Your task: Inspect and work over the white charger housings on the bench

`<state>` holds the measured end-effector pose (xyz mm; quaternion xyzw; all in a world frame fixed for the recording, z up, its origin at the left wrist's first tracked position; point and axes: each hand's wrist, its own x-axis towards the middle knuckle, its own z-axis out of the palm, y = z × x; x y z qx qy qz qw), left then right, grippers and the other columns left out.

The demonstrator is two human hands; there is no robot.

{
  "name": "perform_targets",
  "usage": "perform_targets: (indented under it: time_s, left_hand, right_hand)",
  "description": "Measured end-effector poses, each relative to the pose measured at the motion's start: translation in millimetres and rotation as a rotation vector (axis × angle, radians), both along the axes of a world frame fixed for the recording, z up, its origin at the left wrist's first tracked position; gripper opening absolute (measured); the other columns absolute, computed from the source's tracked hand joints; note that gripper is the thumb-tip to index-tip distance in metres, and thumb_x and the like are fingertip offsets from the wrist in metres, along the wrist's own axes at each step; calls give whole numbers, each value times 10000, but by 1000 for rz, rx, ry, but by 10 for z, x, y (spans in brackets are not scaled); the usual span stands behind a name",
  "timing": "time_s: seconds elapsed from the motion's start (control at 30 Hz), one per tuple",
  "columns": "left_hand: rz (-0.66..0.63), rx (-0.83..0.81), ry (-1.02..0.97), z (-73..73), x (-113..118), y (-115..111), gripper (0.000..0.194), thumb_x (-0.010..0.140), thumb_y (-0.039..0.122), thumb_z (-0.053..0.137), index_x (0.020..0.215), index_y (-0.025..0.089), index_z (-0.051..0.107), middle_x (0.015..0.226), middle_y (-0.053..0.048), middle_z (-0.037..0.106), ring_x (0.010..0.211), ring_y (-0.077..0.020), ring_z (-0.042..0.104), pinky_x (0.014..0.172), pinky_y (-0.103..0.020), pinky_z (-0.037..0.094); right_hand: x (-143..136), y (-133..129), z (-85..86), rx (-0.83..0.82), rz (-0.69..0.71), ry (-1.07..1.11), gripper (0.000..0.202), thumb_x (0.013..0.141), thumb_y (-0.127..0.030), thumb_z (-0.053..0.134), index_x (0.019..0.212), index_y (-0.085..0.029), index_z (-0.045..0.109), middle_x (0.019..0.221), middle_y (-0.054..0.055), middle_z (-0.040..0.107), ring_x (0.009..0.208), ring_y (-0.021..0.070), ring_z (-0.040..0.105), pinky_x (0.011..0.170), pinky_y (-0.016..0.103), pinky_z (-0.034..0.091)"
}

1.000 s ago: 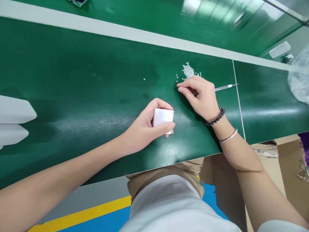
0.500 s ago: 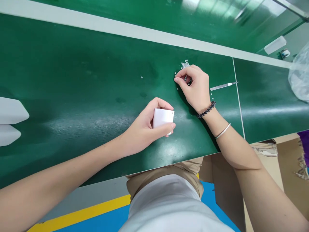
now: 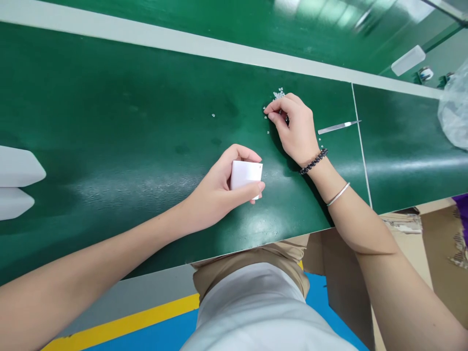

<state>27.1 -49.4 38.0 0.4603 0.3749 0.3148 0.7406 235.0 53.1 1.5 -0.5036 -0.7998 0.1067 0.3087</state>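
A small white box-like piece [image 3: 245,174] with a tiny dark mark at one corner is held in my left hand [image 3: 223,192], its fingers and thumb around the sides. Up and to the right, my right hand [image 3: 296,126] is over the green table, beside a small pile of clear bits [image 3: 279,93]. Its thumb and index fingertips are close together in a pinch; whatever is between them is too small to make out. A few loose bits lie around these fingertips.
Right of my right hand lies a thin metal tool [image 3: 337,127], like tweezers. Two white panels [image 3: 20,166] rest at the left edge. A clear plastic bag [image 3: 454,109] sits at the far right. One stray bit [image 3: 213,115] lies mid-table. Cardboard [image 3: 345,282] stands below the table edge.
My right thumb has moved up slightly beside the index fingertip. My left hand holds the white piece much as before. The view has shifted slightly.
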Motion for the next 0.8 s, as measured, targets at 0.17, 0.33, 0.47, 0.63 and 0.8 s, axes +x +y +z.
perform_targets:
  time_s: [0.17,0.33,0.47,0.63,0.8]
  left_hand:
    - [0,-1,-16,-10,-3,2,334,835,245,704,1069,195,471,922,-12,605,705,-136,653,616,-263,532]
    - [3,-2,-16,2,6,2,332,827,237,708,1060,194,473,924,-12,601,709,-139,656,608,-262,536]
    - [8,-1,-14,11,16,3,352,813,239,726,1057,195,476,926,-13,604,723,-144,662,610,-263,543]
    - [17,-83,-91,-3,-15,55,425,766,237,773,1066,190,475,862,2,609,633,-129,641,501,-230,481]
    - [23,-225,-78,23,-91,131,500,701,191,803,1059,200,454,812,4,635,470,-95,569,392,-194,341]
  right_hand:
    - [11,11,-24,6,31,3,92,938,-286,613,852,-253,621,850,28,647,778,199,593,772,379,545]
    - [-18,38,-38,-2,-1,-39,141,933,-237,613,795,-249,584,847,34,641,804,216,589,769,396,515]
    - [-30,43,-38,24,-46,-170,165,967,-233,548,804,-245,564,911,60,660,881,257,593,777,427,478]
    - [-11,20,23,60,-33,-150,214,998,-262,480,789,-243,524,892,64,647,868,246,576,782,415,471]
    - [-114,-262,298,-46,184,91,204,1015,-306,460,841,-235,541,881,44,629,844,193,590,808,367,519]
